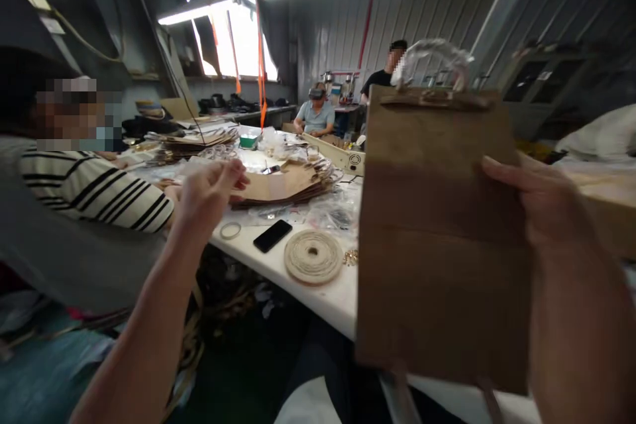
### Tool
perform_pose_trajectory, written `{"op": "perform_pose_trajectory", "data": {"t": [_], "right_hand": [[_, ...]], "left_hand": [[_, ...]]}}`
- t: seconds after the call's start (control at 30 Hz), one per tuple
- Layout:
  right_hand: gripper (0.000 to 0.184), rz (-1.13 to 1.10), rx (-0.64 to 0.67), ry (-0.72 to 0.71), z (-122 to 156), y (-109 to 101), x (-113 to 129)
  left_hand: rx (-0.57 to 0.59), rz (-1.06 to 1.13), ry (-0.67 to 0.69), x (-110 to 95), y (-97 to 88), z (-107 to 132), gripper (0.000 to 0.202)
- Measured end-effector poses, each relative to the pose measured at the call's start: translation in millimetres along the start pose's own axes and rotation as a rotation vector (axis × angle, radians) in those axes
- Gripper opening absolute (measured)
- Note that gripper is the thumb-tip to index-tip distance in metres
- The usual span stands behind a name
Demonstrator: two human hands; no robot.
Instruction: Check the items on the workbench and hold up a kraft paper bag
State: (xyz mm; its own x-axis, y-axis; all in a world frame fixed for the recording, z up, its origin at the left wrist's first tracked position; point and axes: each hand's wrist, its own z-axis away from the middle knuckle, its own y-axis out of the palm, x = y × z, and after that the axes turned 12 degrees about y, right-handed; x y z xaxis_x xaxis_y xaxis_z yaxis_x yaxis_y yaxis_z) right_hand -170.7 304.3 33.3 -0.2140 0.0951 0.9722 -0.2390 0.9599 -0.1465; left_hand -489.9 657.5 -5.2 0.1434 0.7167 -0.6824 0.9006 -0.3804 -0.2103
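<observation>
My right hand (546,192) grips the right edge of a brown flat bag (442,232), thumb across its face. The bag is held upright above the table's edge. At its top stands a handle (434,50) wrapped in clear plastic, and two narrow straps hang from the bottom. My left hand (211,192) is raised over the table's left side, apart from the bag. Its thumb and fingers are pinched together; whether anything small is between them I cannot make out. Beyond it lies a stack of brown panels (278,185).
On the white table (268,264) are a black phone (273,236), a roll of beige tape (313,256), a ring-shaped roll (230,231), small brass pieces (350,257) and plastic bags (335,212). A person in a striped sleeve (114,192) sits close at left; two other people are farther back.
</observation>
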Motion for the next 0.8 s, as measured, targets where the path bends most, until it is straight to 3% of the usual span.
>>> {"op": "perform_pose_trajectory", "data": {"t": [0.07,0.17,0.23,0.3,0.43,0.53,0.6,0.7,0.8], "right_hand": [[0.063,-0.017,0.008,0.002,19,-34,-23],[0.069,-0.046,-0.010,0.054,57,-62,-61],[0.072,-0.074,-0.010,0.132,75,-68,-85],[0.074,-0.109,0.009,0.233,84,-70,-106],[0.068,-0.175,0.044,0.310,88,-64,-143],[0.066,-0.210,0.081,0.325,93,-51,-168],[0.070,-0.217,0.097,0.359,98,-37,-183],[0.079,-0.239,0.145,0.407,104,-12,-202],[0.084,-0.242,0.241,0.419,105,15,-214]], "left_hand": [[0.168,0.094,-0.195,27,17.6,44,0.064],[0.449,0.083,-0.470,75,67.3,114,0.061],[0.482,0.014,-0.488,102,98.3,149,0.048],[0.441,-0.061,-0.494,121,116.7,172,0.037],[0.315,-0.127,-0.557,145,123.2,196,0.046],[0.246,-0.042,-0.654,160,125.2,210,0.064],[0.224,0.037,-0.692,168,130.1,216,0.066],[0.216,0.126,-0.695,174,137.2,214,0.064],[0.225,0.236,-0.672,173,131.7,203,0.067]]}}
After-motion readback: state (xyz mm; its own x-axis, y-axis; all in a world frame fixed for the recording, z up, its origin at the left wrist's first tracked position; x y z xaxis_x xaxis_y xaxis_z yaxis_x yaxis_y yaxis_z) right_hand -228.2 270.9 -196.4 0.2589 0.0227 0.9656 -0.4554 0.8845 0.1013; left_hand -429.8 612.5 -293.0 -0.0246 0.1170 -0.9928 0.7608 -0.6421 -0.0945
